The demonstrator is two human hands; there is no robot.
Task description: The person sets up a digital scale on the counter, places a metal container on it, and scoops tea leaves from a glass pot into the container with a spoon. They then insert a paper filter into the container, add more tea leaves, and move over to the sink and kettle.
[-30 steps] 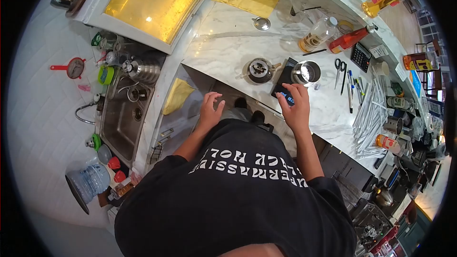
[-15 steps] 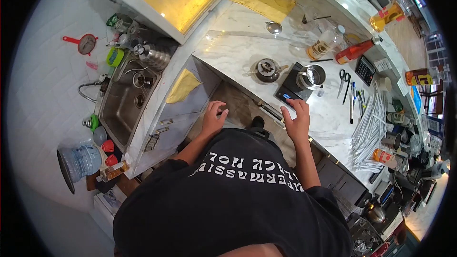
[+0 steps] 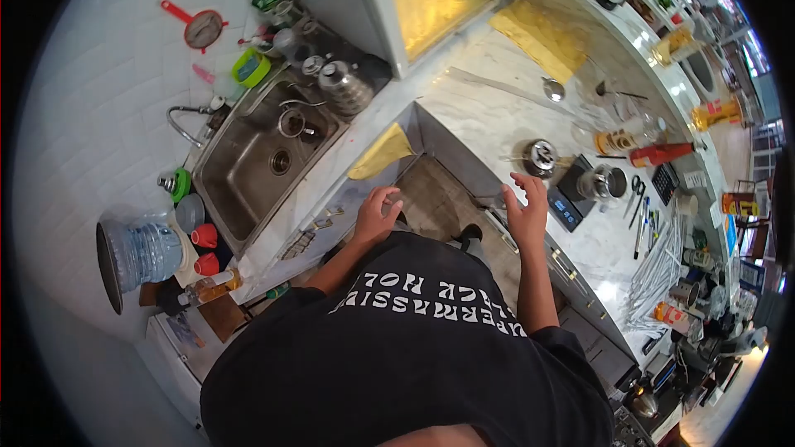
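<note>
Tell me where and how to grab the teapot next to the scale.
Take the teapot by its side handle, probably coming from the scale side, slightly above. The handle juts from the rounded body toward the scale, and the scale sits close, so a low approach looks tighter.

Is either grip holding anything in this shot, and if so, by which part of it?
Nothing is held: the left grip and the right grip are both open and empty.
</note>
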